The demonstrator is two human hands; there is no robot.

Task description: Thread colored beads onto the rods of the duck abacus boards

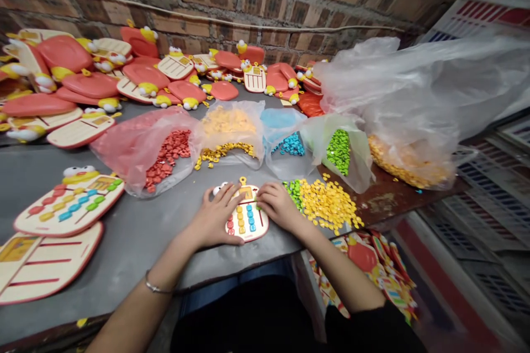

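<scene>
A cream toy board (259,223) with a red rim, bug eyes and a yellow loop lies on the table in front of me. Red, yellow and blue beads sit in rows along its slots, and one slot on the right shows bare dark red. My left hand (215,215) grips the board's left side, thumb along the near edge and fingers over the top. At the right slot, the fingers of my right hand (278,205) are pinched together on a green bead (259,207), mostly hidden. Loose yellow beads (329,204) and green beads (293,193) lie right beside that hand.
Behind the board stand open plastic bags of red beads (169,154), yellow beads (226,150), blue beads (292,144) and green beads (338,151). Red-backed toy boards (141,74) pile against the brick wall. A beaded board (70,204) lies left. A box of boards (364,256) sits below right.
</scene>
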